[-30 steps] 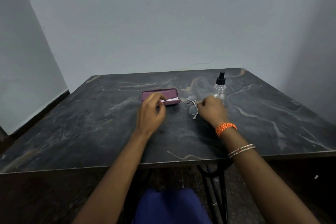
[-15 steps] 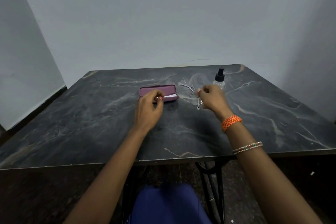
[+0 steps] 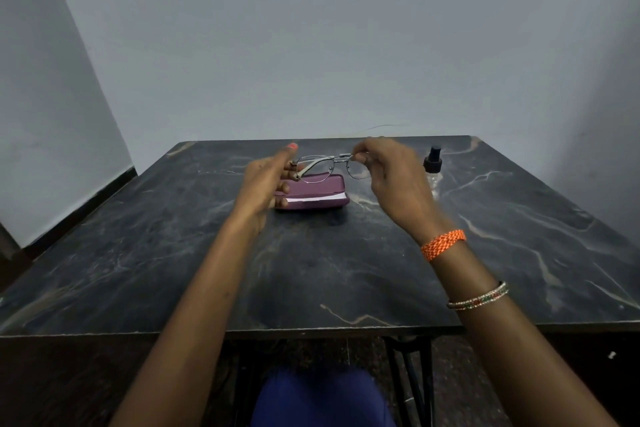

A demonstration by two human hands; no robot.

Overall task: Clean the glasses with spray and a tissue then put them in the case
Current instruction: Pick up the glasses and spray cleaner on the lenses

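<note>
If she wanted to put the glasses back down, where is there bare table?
Bare table spreads between the case and the near edge, and along the left side. It is crowded at the back, where the case, the glasses held in both hands, and the spray bottle cluster.

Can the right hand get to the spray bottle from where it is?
Probably yes. The spray bottle stands just beside the right hand, with nothing between them. But that hand is pinching the glasses, so the left hand would need to hold them first.
</note>
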